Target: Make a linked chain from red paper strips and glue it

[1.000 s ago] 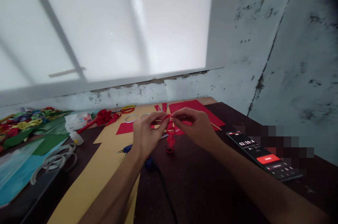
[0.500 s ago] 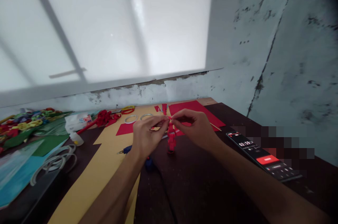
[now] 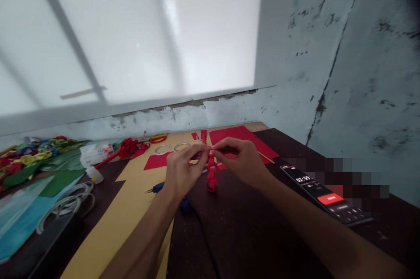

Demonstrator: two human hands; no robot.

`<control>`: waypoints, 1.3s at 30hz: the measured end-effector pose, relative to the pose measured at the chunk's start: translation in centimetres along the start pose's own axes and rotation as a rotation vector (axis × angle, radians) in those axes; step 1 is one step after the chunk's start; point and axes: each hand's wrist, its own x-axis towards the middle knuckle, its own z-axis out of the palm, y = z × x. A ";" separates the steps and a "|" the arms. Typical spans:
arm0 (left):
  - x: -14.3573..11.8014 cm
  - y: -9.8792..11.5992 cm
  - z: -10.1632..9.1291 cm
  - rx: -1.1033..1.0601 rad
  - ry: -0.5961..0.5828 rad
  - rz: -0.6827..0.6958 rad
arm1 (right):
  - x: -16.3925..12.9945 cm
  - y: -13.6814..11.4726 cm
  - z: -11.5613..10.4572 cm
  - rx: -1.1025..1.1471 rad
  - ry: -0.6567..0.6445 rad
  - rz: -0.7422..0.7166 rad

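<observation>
Red paper chain (image 3: 211, 176) hangs between both hands above the dark table (image 3: 249, 226), its lower loop close to or just touching the surface; which, I cannot tell. Left hand (image 3: 182, 169): thumb and forefinger closed in a pinch on the chain's top end, other fingers loosely curled. Right hand (image 3: 239, 160): likewise pinched shut on the same top end from the other side, fingertips of the two hands almost meeting. Change over the last second: the hands sit at nearly the same spot, the pinch points drawn slightly closer together; the chain swings a little and hangs a touch higher than it did a second ago. Judgement: the work is confined to the topmost link, likely a strip being folded or pressed closed, with the rest of the chain already joined. Surroundings: red paper sheet (image 3: 243, 136) lies flat just beyond the hands on the yellow sheet (image 3: 131, 191); two tape rings (image 3: 163, 149) near its left edge; a blue-handled tool (image 3: 157, 187) beside the left wrist; phone (image 3: 324, 196) with a running timer to the right, well apart; a heap of coloured paper chains (image 3: 29, 150) far left; small glue bottle (image 3: 94, 174) near it.
</observation>
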 end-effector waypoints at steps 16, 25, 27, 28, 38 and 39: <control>0.1 -0.4 0.4 -0.004 -0.016 0.025 | 0.0 -0.4 0.0 -0.110 0.011 -0.053; 0.2 -0.1 0.4 -0.044 -0.059 -0.016 | -0.1 -0.4 -0.1 -0.100 0.010 -0.030; 0.3 0.1 0.4 -0.094 -0.075 -0.098 | -0.1 -0.3 -0.1 -0.085 0.006 -0.024; 0.3 0.2 0.4 -0.145 -0.085 -0.166 | -0.1 -0.3 -0.1 -0.070 0.007 -0.018; 1.4 -1.4 0.5 -0.861 -0.276 -0.690 | 0.4 0.0 -0.3 0.151 -0.024 0.063; 1.4 -1.4 0.5 -0.932 -0.286 -0.732 | 0.5 -0.1 -0.4 0.187 -0.038 0.083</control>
